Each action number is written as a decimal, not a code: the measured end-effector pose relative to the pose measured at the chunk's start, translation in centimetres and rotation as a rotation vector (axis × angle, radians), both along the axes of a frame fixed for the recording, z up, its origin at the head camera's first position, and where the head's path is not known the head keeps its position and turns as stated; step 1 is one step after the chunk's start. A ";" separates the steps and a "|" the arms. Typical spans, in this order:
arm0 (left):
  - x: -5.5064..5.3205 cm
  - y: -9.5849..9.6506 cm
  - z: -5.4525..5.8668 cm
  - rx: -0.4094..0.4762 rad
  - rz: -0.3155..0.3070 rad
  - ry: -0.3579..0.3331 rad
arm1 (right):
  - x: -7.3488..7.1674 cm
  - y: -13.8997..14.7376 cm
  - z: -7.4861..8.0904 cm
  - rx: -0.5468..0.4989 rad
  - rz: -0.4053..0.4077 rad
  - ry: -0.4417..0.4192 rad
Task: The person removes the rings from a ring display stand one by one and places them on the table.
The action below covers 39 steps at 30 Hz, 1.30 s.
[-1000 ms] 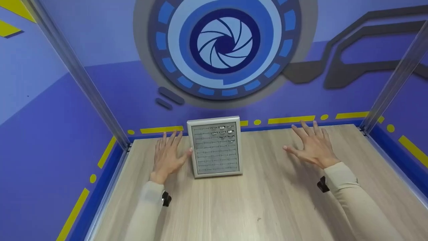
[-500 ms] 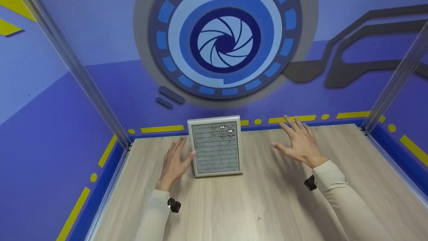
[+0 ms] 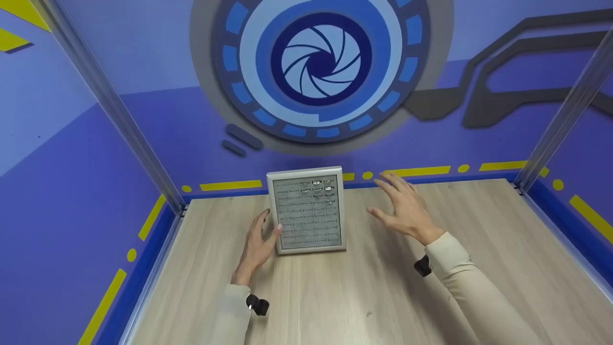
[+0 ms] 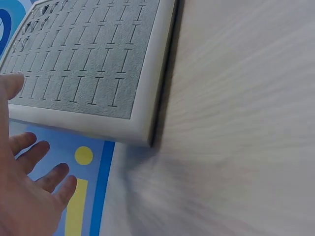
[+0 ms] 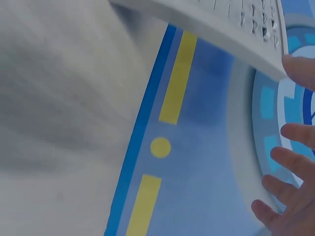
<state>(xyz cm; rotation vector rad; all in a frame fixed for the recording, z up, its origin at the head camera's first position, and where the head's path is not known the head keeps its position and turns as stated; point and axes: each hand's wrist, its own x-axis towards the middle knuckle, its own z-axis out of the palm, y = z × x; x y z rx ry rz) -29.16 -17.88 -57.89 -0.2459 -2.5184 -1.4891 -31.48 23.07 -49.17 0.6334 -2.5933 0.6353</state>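
A ring display board (image 3: 309, 215) with a pale frame and grey slotted padding stands propped up near the back of the table. Several silver rings (image 3: 317, 187) sit in its upper right slots; the other slots show no rings. My left hand (image 3: 258, 247) is at the board's left edge, its thumb overlapping the frame in the head view and its fingers spread loosely. To the right of the board my right hand (image 3: 404, 211) hovers apart from it, fingers spread, holding nothing. The left wrist view shows the board's lower corner (image 4: 140, 123) close to the left thumb.
The wood-grain table (image 3: 325, 297) is bounded by a purple-blue printed back wall (image 3: 167, 139) and side walls. Metal posts (image 3: 119, 115) rise at both back corners. Small black wrist cameras (image 3: 257, 304) are strapped at both sleeves.
My right hand has moved left toward the board. My left hand has shifted right and nearer to me, coming to the board's left edge. The board has stayed in place.
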 end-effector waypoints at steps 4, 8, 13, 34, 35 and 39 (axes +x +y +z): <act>0.1 0.4 -0.6 0.067 -0.009 -0.005 | -0.1 -1.4 -0.1 -0.028 0.037 0.002; 0.0 0.6 -0.9 0.123 -0.026 -0.021 | -0.2 -2.9 -0.2 -0.060 0.073 0.006; -0.2 0.8 -1.3 0.156 -0.047 -0.023 | -0.5 -4.7 -0.1 -0.088 0.093 -0.012; -0.6 1.6 -1.9 0.165 0.045 -0.045 | -1.5 -10.5 -1.8 -0.137 0.222 0.081; -0.6 1.7 -2.0 0.159 0.048 -0.038 | -1.5 -10.7 -1.8 -0.129 0.211 0.077; -0.7 1.8 -2.1 0.153 0.058 -0.021 | -1.6 -11.1 -2.1 -0.116 0.192 0.092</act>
